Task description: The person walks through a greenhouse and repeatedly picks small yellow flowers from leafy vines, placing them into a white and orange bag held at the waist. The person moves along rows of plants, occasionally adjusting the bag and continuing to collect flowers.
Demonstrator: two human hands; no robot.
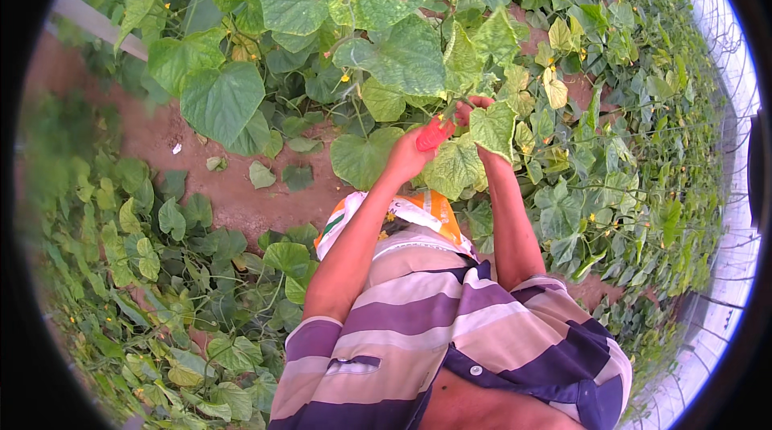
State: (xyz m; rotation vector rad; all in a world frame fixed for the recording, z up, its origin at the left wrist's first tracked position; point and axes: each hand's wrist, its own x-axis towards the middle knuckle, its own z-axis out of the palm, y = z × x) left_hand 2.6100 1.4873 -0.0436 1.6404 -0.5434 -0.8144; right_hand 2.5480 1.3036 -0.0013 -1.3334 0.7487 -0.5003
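Observation:
My left hand (pixel 411 154) is closed around a red-handled tool (pixel 433 134), whose working end is hard to make out. It is held against a cucumber vine stem near a small yellow flower. Just right of it, my right hand (pixel 474 109) has its fingers at the same stem, partly behind a crinkled cucumber leaf (pixel 496 128); whether it grips the stem I cannot tell. A paler leaf (pixel 453 168) hangs below both hands. At my waist, an orange and white plastic bag (pixel 444 213) stands open, with yellow flowers and something dark inside.
Dense cucumber plants (pixel 633 201) spread to the right and more vines (pixel 199 285) to the lower left. Bare reddish soil (pixel 253 207) with fallen leaves runs between them. A pale pole (pixel 99 23) crosses the upper left. A thin string hangs among the upper leaves.

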